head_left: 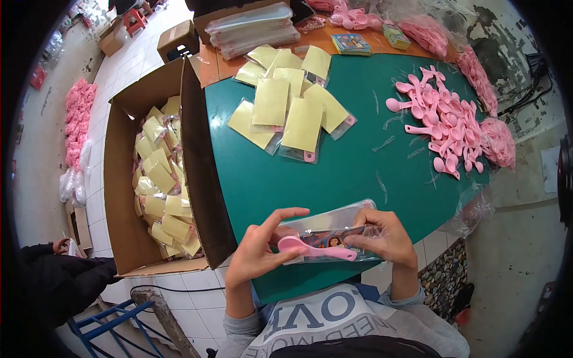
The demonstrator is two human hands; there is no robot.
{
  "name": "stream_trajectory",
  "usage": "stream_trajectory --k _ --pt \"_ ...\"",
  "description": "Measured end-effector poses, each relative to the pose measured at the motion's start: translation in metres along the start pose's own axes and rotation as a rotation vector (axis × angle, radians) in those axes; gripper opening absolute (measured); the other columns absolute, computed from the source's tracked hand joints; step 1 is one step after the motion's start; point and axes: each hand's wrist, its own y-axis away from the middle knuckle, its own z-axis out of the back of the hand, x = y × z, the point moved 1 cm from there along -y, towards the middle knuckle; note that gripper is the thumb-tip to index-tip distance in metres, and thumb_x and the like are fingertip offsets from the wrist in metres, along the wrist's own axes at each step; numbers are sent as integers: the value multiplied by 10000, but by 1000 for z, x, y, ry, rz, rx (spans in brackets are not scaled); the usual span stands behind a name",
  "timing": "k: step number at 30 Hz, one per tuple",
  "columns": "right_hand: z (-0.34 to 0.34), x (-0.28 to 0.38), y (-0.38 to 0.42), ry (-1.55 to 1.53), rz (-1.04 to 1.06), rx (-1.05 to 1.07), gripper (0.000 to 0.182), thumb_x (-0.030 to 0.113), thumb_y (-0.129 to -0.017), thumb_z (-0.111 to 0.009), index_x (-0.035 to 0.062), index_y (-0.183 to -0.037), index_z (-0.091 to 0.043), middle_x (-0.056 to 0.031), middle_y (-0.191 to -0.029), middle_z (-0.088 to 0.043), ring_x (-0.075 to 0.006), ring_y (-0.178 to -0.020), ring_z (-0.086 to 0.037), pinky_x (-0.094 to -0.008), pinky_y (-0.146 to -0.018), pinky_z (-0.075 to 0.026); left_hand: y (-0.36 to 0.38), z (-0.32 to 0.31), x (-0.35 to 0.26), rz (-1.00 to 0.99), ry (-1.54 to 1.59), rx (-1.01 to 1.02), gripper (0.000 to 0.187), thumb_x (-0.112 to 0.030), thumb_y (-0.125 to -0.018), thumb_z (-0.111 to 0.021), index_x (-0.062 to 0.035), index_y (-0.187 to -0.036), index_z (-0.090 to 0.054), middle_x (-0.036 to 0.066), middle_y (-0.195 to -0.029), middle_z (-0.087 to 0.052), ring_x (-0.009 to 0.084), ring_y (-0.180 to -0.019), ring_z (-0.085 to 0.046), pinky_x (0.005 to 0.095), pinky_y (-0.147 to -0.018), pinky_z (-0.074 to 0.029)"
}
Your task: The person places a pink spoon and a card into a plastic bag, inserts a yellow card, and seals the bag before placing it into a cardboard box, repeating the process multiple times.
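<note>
At the table's near edge, my left hand has its thumb on the bowl end of a pink plastic spoon, its index finger stretched out above. The spoon lies crosswise over a small printed picture card in clear plastic. My right hand is closed on the right end of the card and its clear bag, the thumb on the card's face. Just behind the hands lies a stack of clear plastic bags. Farther back on the green table are several filled bags with pale yellow backs.
A heap of pink spoons covers the table's right side. An open carton of filled bags stands at the left. More bags and printed cards sit on the orange surface behind. Another person's dark sleeve shows far left.
</note>
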Motion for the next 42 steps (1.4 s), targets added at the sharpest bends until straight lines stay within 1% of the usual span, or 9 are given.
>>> stream_trajectory --k 6,16,19,22,25,26,30,37,42 --pt "-3 -3 3 -75 -34 56 210 146 -745 -761 26 -775 -591 0 -682 -577 -38 -631 -490 -203 -557 -406 -4 -2 -1 13 -44 49 549 -102 -747 -750 8 -1216 -488 136 -1017 -650 112 -843 -642 228 -724 -505" --pt "5 -10 10 -94 -87 13 169 94 -772 -729 -19 -799 -606 -2 -734 -583 -38 -670 -496 -205 -567 -416 5 -2 2 69 -27 -24 502 -57 -792 -689 -9 -1239 -465 53 -784 -665 96 -757 -627 206 -681 -484" --pt "5 -14 11 -165 -75 -16 133 54 -779 -712 -17 -781 -599 -5 -737 -583 -37 -677 -500 -204 -562 -415 3 -5 8 86 19 -45 476 -58 -802 -679 -5 -1225 -468 91 -876 -660 108 -790 -631 225 -690 -499" --pt "6 1 10 -75 68 -278 106 35 -770 -704 -21 -806 -621 -39 -740 -606 -68 -663 -544 -213 -553 -426 -5 -11 8 -109 -172 -311 402 -73 -862 -615 1 -1224 -457 136 -996 -633 145 -848 -636 257 -724 -519" --pt "2 14 4 204 284 -565 128 16 -754 -697 -16 -868 -647 -83 -740 -627 -114 -638 -583 -225 -573 -450 -2 -13 17 12 71 -299 410 -107 -931 -508 0 -1299 -364 159 -1009 -635 212 -905 -648 305 -747 -544" --pt "0 18 5 240 308 -512 255 54 -735 -714 5 -977 -647 -121 -868 -640 -193 -740 -622 -274 -646 -494 0 -17 15 36 163 -256 426 -117 -948 -462 -2 -1328 -308 164 -1011 -635 219 -911 -648 306 -754 -544" --pt "-19 34 6 516 359 -91 416 186 -725 -728 58 -1100 -601 -126 -1185 -536 -286 -1041 -545 -379 -826 -480 9 -36 9 141 400 -145 487 -143 -992 -321 -22 -1412 -105 188 -1028 -630 239 -939 -646 311 -778 -544" --pt "-49 18 7 576 309 -74 254 123 -752 -687 51 -980 -604 -112 -982 -525 -300 -949 -523 -384 -861 -442 15 -43 18 117 206 -109 582 -4 -950 -390 -59 -1440 -82 187 -1026 -629 204 -937 -628 323 -815 -535" --pt "-55 16 -2 548 338 -57 218 67 -700 -707 24 -873 -582 -115 -896 -505 -287 -874 -503 -374 -750 -440 18 -41 14 80 135 -95 593 -5 -942 -422 -52 -1442 -106 148 -947 -648 148 -885 -614 283 -810 -512"
